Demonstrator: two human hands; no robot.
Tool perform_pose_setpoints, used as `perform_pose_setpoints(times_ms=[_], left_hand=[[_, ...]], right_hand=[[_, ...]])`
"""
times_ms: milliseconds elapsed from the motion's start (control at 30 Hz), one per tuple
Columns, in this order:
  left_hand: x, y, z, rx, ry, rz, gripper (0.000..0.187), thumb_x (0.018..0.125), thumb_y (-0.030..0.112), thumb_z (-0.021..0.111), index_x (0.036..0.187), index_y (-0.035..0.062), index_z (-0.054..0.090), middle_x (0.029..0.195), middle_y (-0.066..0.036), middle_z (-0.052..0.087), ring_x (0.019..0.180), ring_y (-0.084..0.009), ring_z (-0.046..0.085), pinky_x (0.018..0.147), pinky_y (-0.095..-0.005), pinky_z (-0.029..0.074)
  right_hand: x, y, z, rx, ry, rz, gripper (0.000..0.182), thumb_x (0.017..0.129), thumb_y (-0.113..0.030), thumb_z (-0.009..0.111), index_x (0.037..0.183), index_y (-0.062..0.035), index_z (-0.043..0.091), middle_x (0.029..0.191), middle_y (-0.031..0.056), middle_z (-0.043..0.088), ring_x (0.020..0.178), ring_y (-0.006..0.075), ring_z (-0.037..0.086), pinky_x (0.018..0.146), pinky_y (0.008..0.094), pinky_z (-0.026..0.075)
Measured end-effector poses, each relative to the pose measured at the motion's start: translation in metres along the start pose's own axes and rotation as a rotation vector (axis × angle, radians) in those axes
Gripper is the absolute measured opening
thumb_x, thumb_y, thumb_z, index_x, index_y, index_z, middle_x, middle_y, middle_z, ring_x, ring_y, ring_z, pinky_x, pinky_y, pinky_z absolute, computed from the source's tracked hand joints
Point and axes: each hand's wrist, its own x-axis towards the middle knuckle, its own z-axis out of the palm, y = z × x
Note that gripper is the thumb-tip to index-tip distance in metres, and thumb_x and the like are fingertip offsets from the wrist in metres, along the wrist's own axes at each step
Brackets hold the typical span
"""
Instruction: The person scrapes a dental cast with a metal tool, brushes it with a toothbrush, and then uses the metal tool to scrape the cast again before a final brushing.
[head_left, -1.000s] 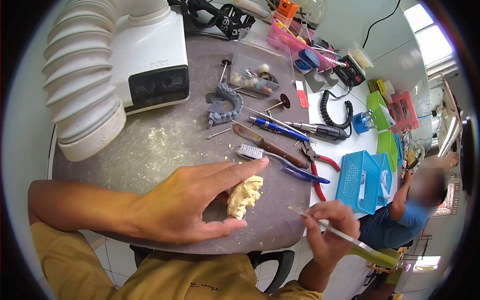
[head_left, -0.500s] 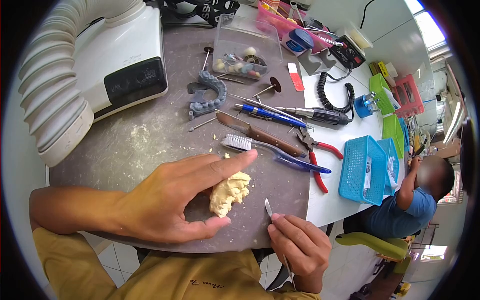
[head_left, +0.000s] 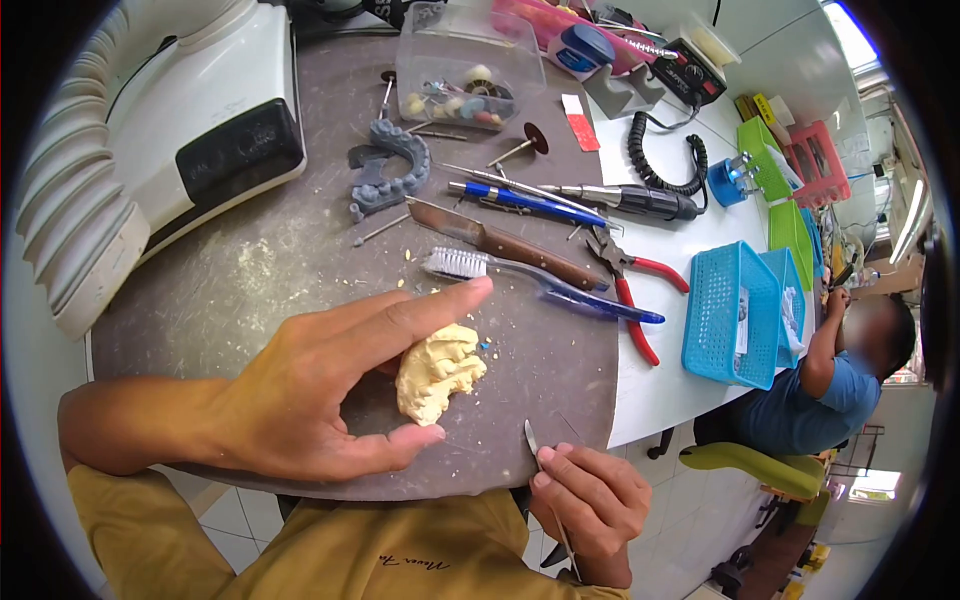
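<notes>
A cream plaster dental cast [head_left: 437, 373] sits on the grey bench mat, tooth shapes along its right side. My left hand [head_left: 310, 385] curves round its left side, thumb at the lower end and index finger stretched over the top; the fingers behind the cast are partly hidden. At the mat's front edge, my right hand [head_left: 590, 498] pinches a slim metal carving tool [head_left: 531, 436], its small blade pointing up and away from me. A gap separates blade and cast. Pale crumbs and a blue speck lie beside the cast.
Beyond the cast lie a toothbrush [head_left: 545, 283], a wooden-handled knife [head_left: 505, 250], red-handled pliers [head_left: 630, 290], a blue pen [head_left: 530, 205] and a grey dental model [head_left: 390, 170]. A white hose [head_left: 75, 220] stands left. Blue baskets [head_left: 730, 315] stand right; a seated person [head_left: 825, 400] is beyond.
The cast looks slightly turned in my left hand, with more of its tooth side showing. A blue speck now shows beside it. The whole view has shifted a little; both grips stay the same.
</notes>
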Motion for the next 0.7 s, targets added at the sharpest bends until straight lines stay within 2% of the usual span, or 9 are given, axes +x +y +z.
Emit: perform_pose_setpoints(times_ms=[33, 67, 133, 267, 333, 567, 633, 667, 700], left_hand=[[0.0, 0.001, -0.001, 0.007, -0.009, -0.015, 0.09, 0.073, 0.012, 0.086, 0.149, -0.0113, 0.043, 0.129, -0.024, 0.064, 0.107, -0.0314, 0.069, 0.095, -0.0343, 0.052], [0.0, 0.002, -0.002, 0.015, -0.018, -0.029, 0.091, 0.073, 0.011, 0.086, 0.149, -0.0114, 0.043, 0.127, -0.024, 0.064, 0.109, -0.0306, 0.069, 0.096, -0.0338, 0.052], [0.0, 0.004, -0.002, 0.012, -0.033, -0.057, 0.091, 0.072, 0.011, 0.086, 0.149, -0.0116, 0.043, 0.127, -0.023, 0.065, 0.108, -0.03, 0.069, 0.097, -0.0334, 0.052], [0.0, 0.004, -0.003, 0.013, -0.037, -0.074, 0.093, 0.071, 0.011, 0.086, 0.15, -0.0118, 0.042, 0.124, -0.022, 0.066, 0.107, -0.0287, 0.069, 0.097, -0.0328, 0.051], [0.0, 0.002, -0.001, 0.027, -0.025, -0.057, 0.093, 0.071, 0.011, 0.086, 0.15, -0.0117, 0.042, 0.123, -0.021, 0.067, 0.107, -0.0286, 0.069, 0.097, -0.0331, 0.051], [0.0, 0.005, -0.004, 0.037, -0.054, -0.066, 0.094, 0.074, 0.012, 0.085, 0.152, -0.0109, 0.039, 0.128, -0.021, 0.066, 0.108, -0.0292, 0.068, 0.097, -0.0349, 0.051], [0.0, 0.006, -0.003, 0.057, -0.042, -0.077, 0.094, 0.075, 0.013, 0.085, 0.153, -0.0105, 0.039, 0.13, -0.022, 0.065, 0.11, -0.0299, 0.068, 0.098, -0.0361, 0.051], [0.0, 0.006, -0.003, 0.065, -0.048, -0.082, 0.093, 0.075, 0.014, 0.085, 0.153, -0.01, 0.039, 0.132, -0.022, 0.064, 0.112, -0.0306, 0.068, 0.099, -0.0374, 0.051], [0.0, 0.006, -0.004, 0.079, -0.062, -0.056, 0.094, 0.079, 0.01, 0.083, 0.155, -0.0093, 0.032, 0.134, -0.024, 0.062, 0.114, -0.029, 0.068, 0.099, -0.0376, 0.054]], right_hand=[[-0.003, -0.002, 0.003, 0.041, 0.07, 0.05, 0.018, 0.074, -0.003, 0.083, 0.082, -0.0087, 0.068, 0.093, 0.0088, 0.079, 0.08, 0.0259, 0.075, 0.066, 0.031, 0.058], [-0.006, -0.004, 0.005, 0.041, 0.073, 0.06, 0.018, 0.074, -0.003, 0.083, 0.082, -0.0087, 0.068, 0.093, 0.0088, 0.079, 0.08, 0.0259, 0.075, 0.066, 0.031, 0.058], [-0.01, -0.007, 0.009, 0.102, 0.151, 0.185, 0.025, 0.07, -0.004, 0.089, 0.084, -0.0115, 0.07, 0.092, 0.0054, 0.076, 0.077, 0.0182, 0.071, 0.061, 0.026, 0.053], [-0.021, -0.019, 0.013, 0.137, 0.204, 0.319, 0.03, 0.065, -0.001, 0.092, 0.084, -0.0111, 0.07, 0.09, 0.0039, 0.07, 0.071, 0.0179, 0.065, 0.057, 0.0277, 0.049], [-0.026, -0.022, 0.017, 0.245, 0.206, 0.413, 0.027, 0.07, -0.002, 0.089, 0.083, -0.008, 0.067, 0.088, 0.0063, 0.062, 0.07, 0.0181, 0.056, 0.058, 0.0294, 0.04], [-0.04, -0.016, 0.014, 0.228, 0.245, 0.302, 0.026, 0.07, -0.003, 0.089, 0.082, -0.0081, 0.067, 0.086, 0.0077, 0.066, 0.066, 0.0193, 0.059, 0.058, 0.0315, 0.042], [-0.043, -0.013, 0.001, 0.221, 0.206, 0.283, 0.023, 0.069, -0.004, 0.091, 0.081, -0.0081, 0.071, 0.081, 0.0057, 0.07, 0.062, 0.0173, 0.065, 0.053, 0.0272, 0.051], [-0.045, -0.011, -0.002, 0.236, 0.204, 0.261, 0.023, 0.069, -0.004, 0.091, 0.081, -0.0081, 0.071, 0.081, 0.0057, 0.07, 0.062, 0.0173, 0.065, 0.053, 0.0272, 0.051], [-0.047, -0.009, -0.005, 0.294, 0.241, 0.308, 0.022, 0.073, -0.008, 0.091, 0.082, -0.0069, 0.07, 0.078, 0.0074, 0.071, 0.061, 0.0183, 0.066, 0.054, 0.0274, 0.052]])
